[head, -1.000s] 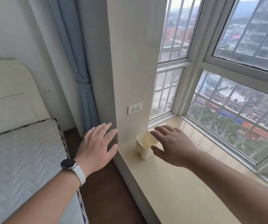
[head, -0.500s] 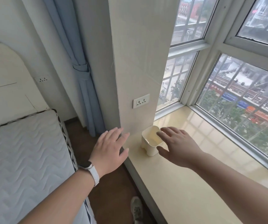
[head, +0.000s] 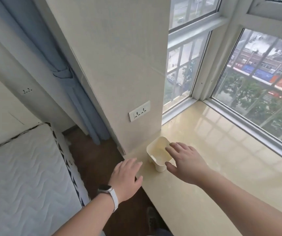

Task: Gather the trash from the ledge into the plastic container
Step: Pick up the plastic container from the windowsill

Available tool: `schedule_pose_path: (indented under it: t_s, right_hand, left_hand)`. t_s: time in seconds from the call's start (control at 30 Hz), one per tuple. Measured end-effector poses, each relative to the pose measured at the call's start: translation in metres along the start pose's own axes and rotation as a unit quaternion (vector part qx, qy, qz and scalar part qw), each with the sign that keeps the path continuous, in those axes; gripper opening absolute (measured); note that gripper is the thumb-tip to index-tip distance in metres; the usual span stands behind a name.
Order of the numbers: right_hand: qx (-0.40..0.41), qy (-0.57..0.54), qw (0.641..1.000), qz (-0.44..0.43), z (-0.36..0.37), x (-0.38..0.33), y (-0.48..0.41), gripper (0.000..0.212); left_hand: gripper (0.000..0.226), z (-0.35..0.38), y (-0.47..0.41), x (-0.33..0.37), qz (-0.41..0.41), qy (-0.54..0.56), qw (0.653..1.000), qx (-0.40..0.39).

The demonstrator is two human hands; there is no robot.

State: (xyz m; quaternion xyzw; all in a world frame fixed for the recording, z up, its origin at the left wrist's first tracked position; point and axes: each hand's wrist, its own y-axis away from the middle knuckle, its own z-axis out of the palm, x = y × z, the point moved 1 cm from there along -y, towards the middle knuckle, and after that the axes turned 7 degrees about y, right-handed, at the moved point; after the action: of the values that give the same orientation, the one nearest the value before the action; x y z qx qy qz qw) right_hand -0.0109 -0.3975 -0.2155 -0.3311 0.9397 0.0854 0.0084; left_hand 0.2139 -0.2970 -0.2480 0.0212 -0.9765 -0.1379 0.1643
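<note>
A small cream plastic container point(head: 155, 151) stands upright on the glossy beige ledge point(head: 222, 150), close to the wall column. My right hand point(head: 185, 161) hovers over its right rim, fingers spread, thumb beside its near corner, holding nothing. My left hand point(head: 125, 178), with a watch on a white strap at the wrist, is spread open at the ledge's left edge, just left of the container. I see no trash on the visible part of the ledge, and I cannot tell what lies inside the container.
A wall column with a socket plate point(head: 139, 111) rises right behind the container. Windows point(head: 256, 92) bound the ledge at the back and right. A mattress point(head: 22, 176) lies at left, a blue curtain point(head: 65, 74) hangs behind it, and dark floor lies between.
The view has tilted down and drawn closer. Both hands have moved toward the container; my right hand now reaches over its rim and my left hand is at the ledge's edge.
</note>
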Motion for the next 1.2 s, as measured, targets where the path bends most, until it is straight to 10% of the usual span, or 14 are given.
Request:
schedule_pose_path:
  t_s: [0.23,0.63,0.93,1.2]
  right_hand:
    - [-0.044,-0.087,0.993,0.07,0.042,0.023,-0.032,0.053]
    - [-0.121,-0.238,0.935,0.236,0.113,0.062,-0.07,0.053]
    - [-0.151,-0.274,0.911,0.267,0.143,0.068,-0.098,0.065]
    - [-0.169,-0.362,0.867,0.299,0.152,0.065,-0.114,0.07]
  left_hand:
    - [0.054,0.027,-0.042,-0.005,-0.116,0.174,0.975,-0.07]
    - [0.045,0.101,-0.114,-0.027,-0.354,0.516,0.768,-0.134]
    - [0.042,0.136,-0.142,-0.022,-0.376,0.646,0.649,-0.14]
    - [0.033,0.134,-0.159,-0.014,-0.346,0.678,0.634,-0.137]
